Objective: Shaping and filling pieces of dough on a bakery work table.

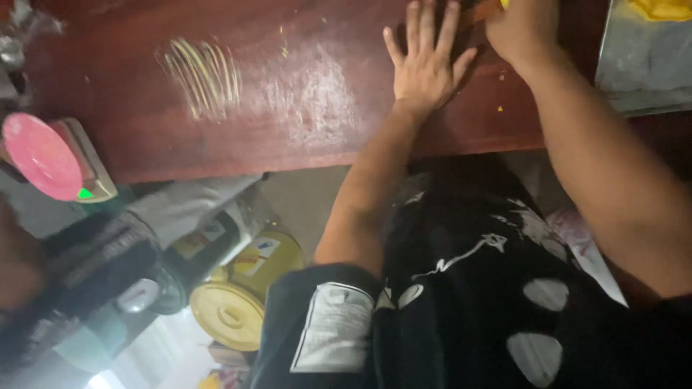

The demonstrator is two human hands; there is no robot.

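Left hand (427, 61) is laid flat, fingers spread, on the reddish wooden board (288, 94) at upper centre. Right hand (522, 29) is curled round a thin orange-brown tool (481, 12) at the top edge — mostly hidden. Pale scratch marks (205, 75) are seen upper left.

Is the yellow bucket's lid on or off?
On. The yellow bucket lies tipped on its side below the table, its round lid covering the mouth.

left hand (427, 63) flat on red-brown wooden board (288, 94), right hand (522, 29) gripping tool (481, 11)
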